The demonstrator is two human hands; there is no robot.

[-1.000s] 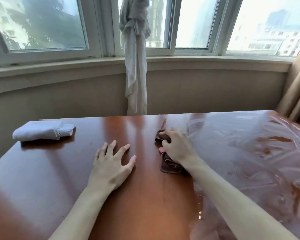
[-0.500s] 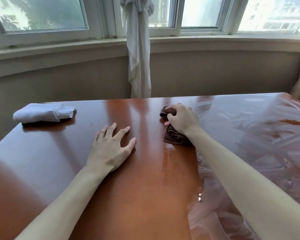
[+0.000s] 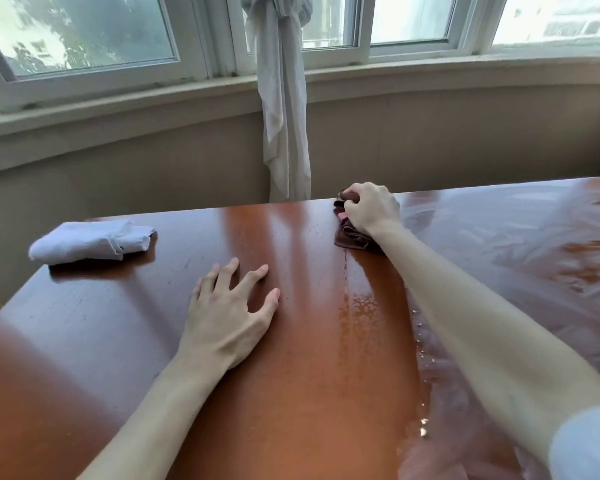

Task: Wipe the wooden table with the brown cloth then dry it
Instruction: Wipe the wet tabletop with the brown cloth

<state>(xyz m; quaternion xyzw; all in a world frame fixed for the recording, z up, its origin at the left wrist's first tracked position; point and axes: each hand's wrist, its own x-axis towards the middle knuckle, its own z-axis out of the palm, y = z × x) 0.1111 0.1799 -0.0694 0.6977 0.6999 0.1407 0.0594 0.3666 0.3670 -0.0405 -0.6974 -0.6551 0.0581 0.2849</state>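
Reddish-brown polished wood fills the near part of the view, the worktop running away toward the window wall. Nearest on it, the left hand lies palm-down with fingers spread and straight, holding nothing; it looks placed there to brace the body while the other arm reaches far across. To its right, a streak of water beads runs lengthwise along the wood, most likely the damp trail of a wiping pass, and right of that a crumpled clear plastic sheet covers the right side of the worktop. Further back on the left sits a folded white cloth, well apart from both hands and untouched, probably kept aside for the drying stage. At the far edge, the right hand has its grip curled tight round the bunched brown cloth, pressing it down on the wood just beside the plastic. Bunching it gives a firm pad to push. Wiping appears under way, with drying not yet begun. Beyond hangs a knotted pale curtain.
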